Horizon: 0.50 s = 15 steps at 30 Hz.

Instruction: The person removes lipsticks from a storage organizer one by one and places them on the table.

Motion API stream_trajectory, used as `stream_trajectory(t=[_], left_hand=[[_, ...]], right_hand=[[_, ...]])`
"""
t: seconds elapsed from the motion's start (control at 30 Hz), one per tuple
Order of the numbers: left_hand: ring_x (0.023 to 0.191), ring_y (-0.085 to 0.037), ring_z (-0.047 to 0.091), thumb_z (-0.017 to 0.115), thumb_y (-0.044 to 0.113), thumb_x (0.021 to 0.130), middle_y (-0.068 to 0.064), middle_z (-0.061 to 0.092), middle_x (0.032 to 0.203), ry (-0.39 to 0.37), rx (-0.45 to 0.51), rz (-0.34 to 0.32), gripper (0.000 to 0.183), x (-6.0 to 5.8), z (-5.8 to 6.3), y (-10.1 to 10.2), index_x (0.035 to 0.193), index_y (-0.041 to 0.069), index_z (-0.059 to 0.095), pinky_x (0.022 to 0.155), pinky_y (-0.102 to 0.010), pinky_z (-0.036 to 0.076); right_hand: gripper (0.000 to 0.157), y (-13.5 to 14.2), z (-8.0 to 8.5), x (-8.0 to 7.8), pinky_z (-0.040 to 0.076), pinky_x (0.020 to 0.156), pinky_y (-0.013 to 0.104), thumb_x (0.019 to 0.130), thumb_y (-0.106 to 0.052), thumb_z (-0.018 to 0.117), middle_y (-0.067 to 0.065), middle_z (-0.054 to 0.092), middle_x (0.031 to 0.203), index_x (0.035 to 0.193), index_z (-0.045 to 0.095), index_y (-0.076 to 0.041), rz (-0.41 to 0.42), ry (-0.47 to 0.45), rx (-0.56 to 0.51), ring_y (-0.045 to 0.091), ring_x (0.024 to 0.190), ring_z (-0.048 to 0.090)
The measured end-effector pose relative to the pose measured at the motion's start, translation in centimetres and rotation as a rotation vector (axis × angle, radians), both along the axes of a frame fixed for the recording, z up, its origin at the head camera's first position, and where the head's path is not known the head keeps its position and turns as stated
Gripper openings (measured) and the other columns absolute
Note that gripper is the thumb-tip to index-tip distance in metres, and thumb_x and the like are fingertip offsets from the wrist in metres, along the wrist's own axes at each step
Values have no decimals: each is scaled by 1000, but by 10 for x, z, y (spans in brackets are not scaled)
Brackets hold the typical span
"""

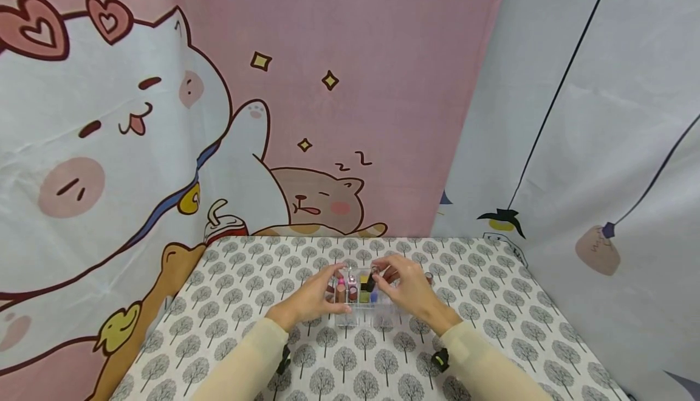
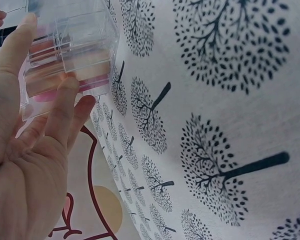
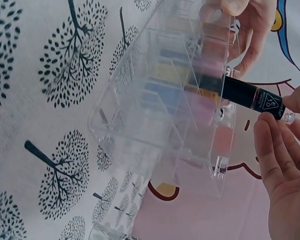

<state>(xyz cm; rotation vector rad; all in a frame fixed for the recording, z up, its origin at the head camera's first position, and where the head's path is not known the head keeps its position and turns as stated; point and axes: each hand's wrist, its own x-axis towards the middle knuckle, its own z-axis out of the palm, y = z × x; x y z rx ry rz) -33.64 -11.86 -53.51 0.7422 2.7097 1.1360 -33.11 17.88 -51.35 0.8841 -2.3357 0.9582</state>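
Note:
A clear plastic cosmetics organizer (image 1: 363, 317) with several compartments stands on the table in front of me. My left hand (image 1: 308, 298) grips its left side, the thumb on the near wall and the fingers around the far side, as the left wrist view also shows. With thumb and fingertips my right hand (image 1: 409, 285) pinches the clear end of a black lipstick tube (image 3: 247, 95) with white lettering. The tube's other end reaches down into a middle compartment. Pink, brown, yellow and blue cosmetics fill slots around it, including a pink-brown tube (image 1: 341, 291) by my left fingers.
The table is covered by a white cloth (image 1: 344, 358) printed with grey trees. A small round-topped item (image 1: 429, 277) stands just right of my right hand. Cartoon-printed fabric (image 1: 383, 115) hangs behind the table and along its sides.

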Motion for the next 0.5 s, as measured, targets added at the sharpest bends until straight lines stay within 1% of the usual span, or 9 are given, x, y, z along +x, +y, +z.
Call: stream_trajectory(t=[0.1, 0.17, 0.2, 0.27, 0.33, 0.4, 0.43, 0.5], left_hand=[[129, -30, 74, 100, 44, 94, -20, 47, 183, 0, 1, -3, 113, 0, 0, 0, 183, 23, 34, 123, -63, 61], [128, -29, 74, 100, 44, 94, -21, 47, 182, -1, 3, -3, 113, 0, 1, 1, 183, 24, 34, 122, -63, 62], [130, -30, 74, 100, 43, 94, -21, 47, 183, -1, 3, -2, 112, 1, 1, 1, 183, 24, 34, 124, -63, 60], [139, -36, 71, 99, 43, 95, -21, 46, 184, 1, 2, 1, 112, 2, 1, 1, 184, 25, 34, 128, -67, 57], [151, -43, 64, 99, 44, 95, -19, 44, 186, 6, -3, 5, 112, 3, 2, 1, 184, 26, 33, 133, -70, 51], [160, -47, 56, 99, 44, 95, -18, 43, 187, 9, -7, 9, 112, 4, 2, 1, 184, 27, 33, 136, -73, 46], [164, -47, 53, 99, 45, 95, -18, 42, 187, 10, -9, 10, 112, 4, 3, 1, 184, 27, 33, 137, -73, 44], [165, -48, 52, 99, 44, 95, -18, 42, 187, 10, -9, 10, 112, 4, 3, 1, 184, 26, 33, 137, -74, 43]], right_hand=[[32, 3, 1, 0, 73, 80, 27, 102, -9, 90, 7, 84, 116, 133, 80, -5, -20, -17, -4, 9, 87, 80], [30, 5, 2, 1, 72, 81, 25, 103, -9, 89, 6, 85, 116, 131, 81, -7, -29, -26, -7, 8, 86, 80], [28, 7, 2, 0, 72, 80, 25, 103, -9, 89, 6, 85, 115, 130, 81, -7, -32, -25, -10, 8, 86, 80], [26, 9, 2, -1, 72, 78, 26, 102, -8, 89, 6, 85, 112, 127, 82, -7, -29, -2, -19, 9, 85, 80], [26, 11, 2, -2, 73, 77, 28, 102, -6, 89, 6, 85, 110, 126, 82, -7, -21, 22, -34, 11, 84, 80], [26, 13, 1, -3, 74, 77, 30, 101, -3, 90, 8, 85, 109, 125, 81, -4, -17, 52, -43, 14, 84, 81], [26, 14, 2, -3, 74, 77, 31, 100, -2, 89, 9, 85, 109, 125, 81, -4, -15, 67, -48, 16, 85, 82], [27, 17, 3, -4, 74, 78, 32, 100, -1, 90, 9, 86, 109, 125, 81, -3, -20, 97, -49, 18, 87, 83]])
